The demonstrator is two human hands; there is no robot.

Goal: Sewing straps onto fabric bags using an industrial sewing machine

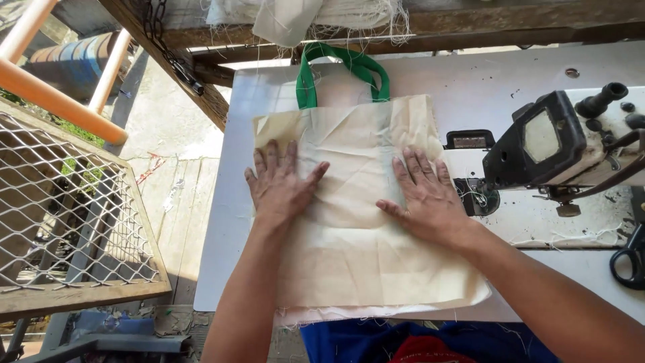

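One wire-mesh crate [67,208] far left, contents unclear. One cream cloth bag [363,228] flat on white table [228,202], two green handles [339,70] at far end; inside not visible. Left hand [279,185] flat on bag's left part, fingers spread, gripping nothing. Right hand [426,195] likewise pressed flat, fingers apart. One sewing machine [557,144] just right of bag. One pair of scissors [631,259] at right edge.

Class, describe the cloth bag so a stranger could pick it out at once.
Start at the white sewing table, left of the sewing machine. The cream cloth bag lies flat under the left hand and right hand. Only it has green handles.
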